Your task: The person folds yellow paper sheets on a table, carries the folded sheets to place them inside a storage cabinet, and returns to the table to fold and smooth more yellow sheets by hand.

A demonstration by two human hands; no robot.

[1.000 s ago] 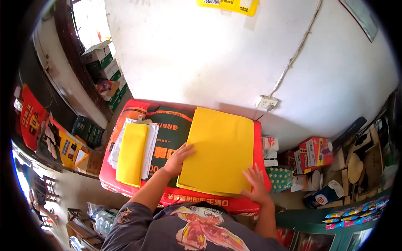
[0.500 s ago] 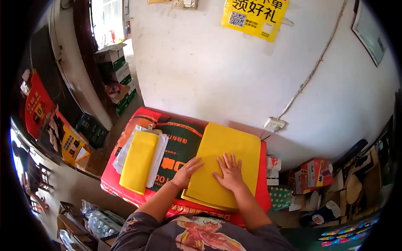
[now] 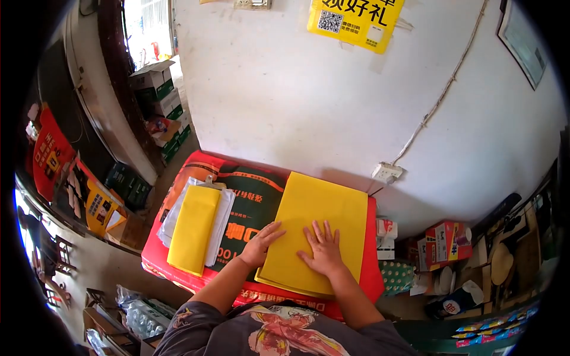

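A stack of large yellow sheets point(image 3: 323, 202) lies flat on a table with a red and dark green printed cover point(image 3: 252, 199). My right hand point(image 3: 322, 250) rests palm down on the upper sheet, fingers spread. At the stack's left edge lies my left hand point(image 3: 259, 246), its fingers stretched out and touching the yellow surface. Left of the stack, a folded yellow piece point(image 3: 194, 230) sits on top of white papers point(image 3: 221, 225) held by a metal clip point(image 3: 209, 178). Neither hand grips anything.
A white wall with a power socket point(image 3: 387, 172) stands behind the table. Stacked cartons point(image 3: 155, 83) are by the doorway. Wrapped bottles point(image 3: 142, 317) lie at the lower left. On the right are a red box point(image 3: 442, 244) and a dark blue tub point(image 3: 454, 302).
The view has shifted slightly. My right hand has slid a little toward me on the yellow sheet; my left hand stays at the stack's left edge.
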